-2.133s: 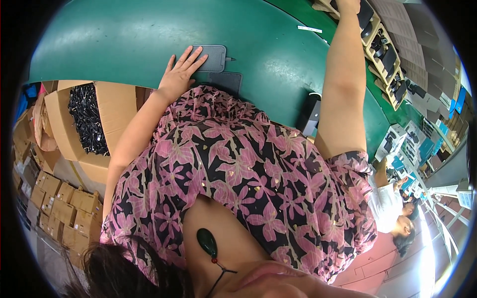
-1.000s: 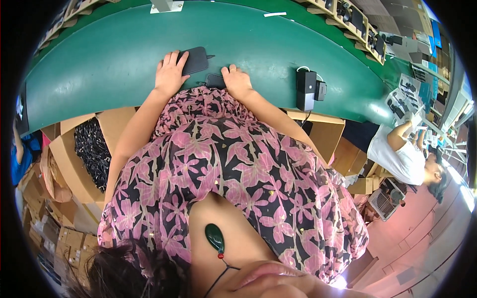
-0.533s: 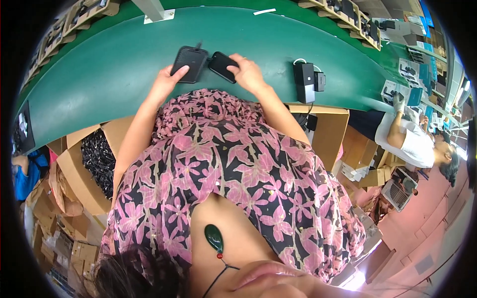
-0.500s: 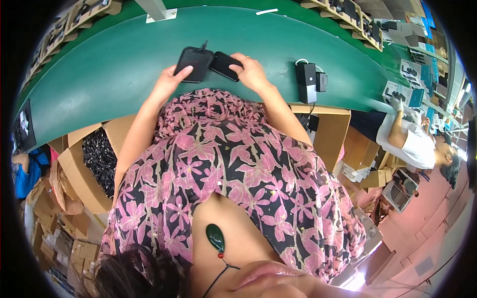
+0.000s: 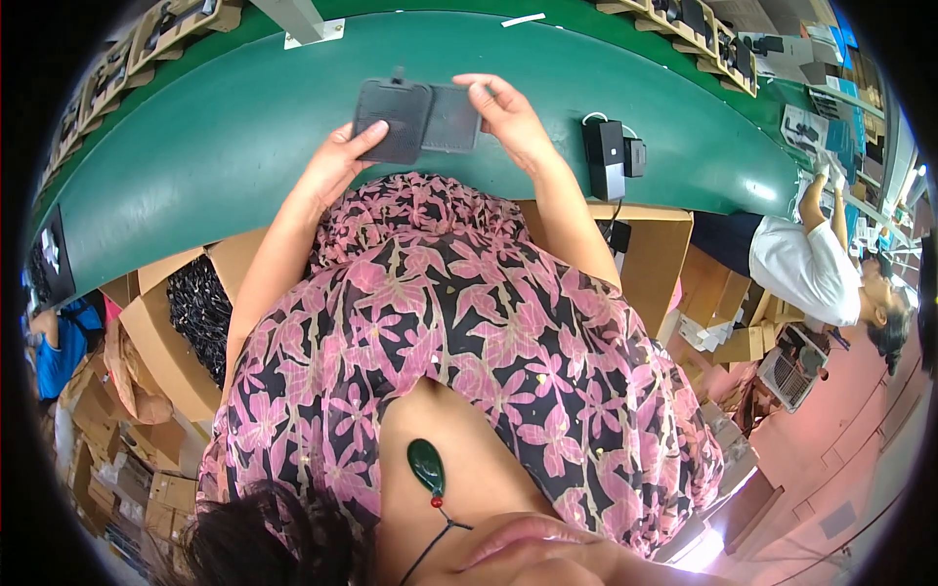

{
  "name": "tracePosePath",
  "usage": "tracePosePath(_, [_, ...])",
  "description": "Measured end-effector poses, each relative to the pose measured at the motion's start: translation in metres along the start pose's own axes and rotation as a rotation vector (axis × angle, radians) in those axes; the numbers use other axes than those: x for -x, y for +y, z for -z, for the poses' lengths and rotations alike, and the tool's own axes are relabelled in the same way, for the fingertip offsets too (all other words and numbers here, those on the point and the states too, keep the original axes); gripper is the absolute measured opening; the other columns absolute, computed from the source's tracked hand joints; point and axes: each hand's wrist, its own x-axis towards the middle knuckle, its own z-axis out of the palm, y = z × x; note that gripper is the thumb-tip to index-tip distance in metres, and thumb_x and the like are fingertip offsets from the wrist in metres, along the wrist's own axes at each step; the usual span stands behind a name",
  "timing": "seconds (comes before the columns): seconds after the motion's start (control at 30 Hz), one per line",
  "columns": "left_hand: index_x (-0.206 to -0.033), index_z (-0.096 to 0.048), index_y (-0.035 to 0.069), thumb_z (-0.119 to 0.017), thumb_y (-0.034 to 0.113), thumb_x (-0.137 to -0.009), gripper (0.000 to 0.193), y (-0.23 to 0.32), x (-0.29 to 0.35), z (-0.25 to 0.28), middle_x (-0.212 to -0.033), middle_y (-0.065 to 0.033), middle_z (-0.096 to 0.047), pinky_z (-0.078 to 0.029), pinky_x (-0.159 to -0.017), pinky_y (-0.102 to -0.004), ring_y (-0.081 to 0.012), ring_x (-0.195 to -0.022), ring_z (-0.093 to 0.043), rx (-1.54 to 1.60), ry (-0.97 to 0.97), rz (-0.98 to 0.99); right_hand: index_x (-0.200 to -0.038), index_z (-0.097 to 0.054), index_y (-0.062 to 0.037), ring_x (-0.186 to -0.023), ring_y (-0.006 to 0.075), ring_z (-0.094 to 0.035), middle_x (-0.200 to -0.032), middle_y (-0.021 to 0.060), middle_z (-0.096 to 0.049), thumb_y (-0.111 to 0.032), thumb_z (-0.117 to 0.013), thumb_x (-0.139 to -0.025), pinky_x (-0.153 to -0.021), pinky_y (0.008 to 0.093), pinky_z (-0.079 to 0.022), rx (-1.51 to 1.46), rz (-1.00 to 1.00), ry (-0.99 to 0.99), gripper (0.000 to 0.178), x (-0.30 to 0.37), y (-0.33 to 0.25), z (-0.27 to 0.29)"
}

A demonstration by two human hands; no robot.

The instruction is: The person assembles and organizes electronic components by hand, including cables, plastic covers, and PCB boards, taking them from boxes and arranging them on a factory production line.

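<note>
A flat black wallet-like case (image 5: 393,107), with stitched-looking edges and a small tab at its top, is in my left hand (image 5: 344,156). My left thumb presses on its front face; the other fingers are hidden behind it. A dark grey rectangular panel (image 5: 449,119) extends from its right side and looks joined to it, slightly blurred. My right hand (image 5: 510,122) is at the panel's upper right corner, index finger stretched out and thumb apart from it, touching or very near the edge.
On the green table (image 5: 244,127), a black box-shaped device (image 5: 605,156) with a cable stands to the right, beside a smaller black block (image 5: 634,157). Below the table edge, a carton (image 5: 176,342) holds black parts. Racks (image 5: 161,39) line the far side. A co-worker (image 5: 806,269) sits at right.
The right-hand black piece has turned, now showing a grey face beside the case. My right hand has moved up and right, its fingers straightening. My left hand keeps its hold.
</note>
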Motion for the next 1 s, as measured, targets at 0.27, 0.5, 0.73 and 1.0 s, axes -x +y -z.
tracePosePath(0.27, [-0.107, -0.047, -0.005, -0.053, 0.019, -0.083, 0.035, 0.008, -0.002, -0.008, -0.103, -0.0143, -0.055, -0.048, -0.082, -0.0332, -0.0205, -0.091, -0.057, 0.350, -0.055, 0.044, -0.116, -0.046, -0.0072, -0.090, 0.0139, -0.052, -0.104, 0.0053, -0.054, -0.010, -0.043, -0.086, -0.073, 0.0268, -0.044, -0.602, -0.056, -0.049, 0.030, 0.000, -0.014, 0.001])
tracePosePath(0.5, [-0.110, -0.044, -0.008, -0.052, 0.021, -0.084, 0.040, 0.010, 0.005, -0.014, -0.103, -0.0178, -0.054, -0.050, -0.077, -0.0313, -0.0263, -0.090, -0.057, 0.412, -0.066, 0.086, -0.107, -0.052, -0.0051, -0.098, 0.0165, -0.052, -0.108, 0.0092, -0.055, 0.014, -0.043, -0.071, -0.079, 0.0266, -0.043, -0.180, 0.096, -0.204, 0.042, -0.021, -0.022, 0.002])
tracePosePath(0.73, [-0.111, -0.040, -0.008, -0.050, 0.026, -0.085, 0.044, 0.028, 0.019, -0.013, -0.102, -0.0183, -0.055, -0.052, -0.070, -0.0269, -0.0309, -0.088, -0.058, 0.253, 0.115, -0.056, -0.069, -0.044, -0.0070, -0.045, 0.0168, -0.049, -0.060, 0.0086, -0.054, -0.013, -0.056, -0.079, -0.043, 0.0280, -0.040, 0.130, 0.179, 0.268, 0.016, -0.096, -0.044, 0.056])
tracePosePath(1.0, [-0.106, -0.045, 0.000, -0.052, 0.016, -0.084, 0.028, -0.005, 0.044, -0.025, -0.096, -0.0167, -0.057, -0.054, -0.064, -0.0271, -0.0284, -0.076, -0.062, 0.212, 0.226, 0.076, -0.094, -0.045, 0.0029, -0.067, 0.0184, -0.047, -0.073, 0.0077, -0.050, -0.005, -0.058, -0.075, -0.064, 0.0278, -0.040, 0.523, 0.548, 0.732, 0.024, -0.207, -0.057, 0.144])
